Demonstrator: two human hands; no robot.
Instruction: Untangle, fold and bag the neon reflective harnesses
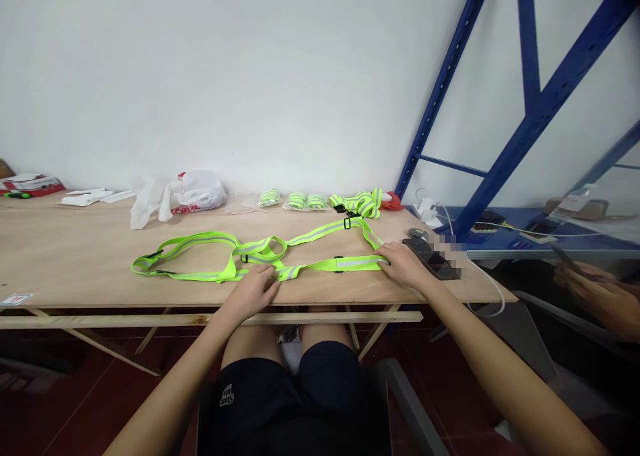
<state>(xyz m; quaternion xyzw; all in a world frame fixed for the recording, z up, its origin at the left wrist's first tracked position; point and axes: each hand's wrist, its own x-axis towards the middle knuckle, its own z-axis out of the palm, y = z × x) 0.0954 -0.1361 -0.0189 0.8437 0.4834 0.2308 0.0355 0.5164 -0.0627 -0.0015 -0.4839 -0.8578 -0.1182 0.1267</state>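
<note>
A neon-yellow reflective strap harness (317, 266) with grey stripes and black buckles lies spread across the wooden table. Its left part forms a wide loop, and a smaller loop stands up near the middle. My left hand (253, 289) has its fingers curled onto the lower strap near the middle, at the table's front edge. At the right end, my right hand (401, 263) grips the harness where the upper and lower straps come together. The undersides of both hands are hidden.
Along the wall lie a bundled harness (367, 204), packed harnesses (297, 201) in clear bags and a white plastic bag (197, 191). A phone (433, 257) lies right of my right hand, near a white cable (493, 283). Blue rack posts (530, 123) rise at right, where another person's hand (595, 289) holds a phone.
</note>
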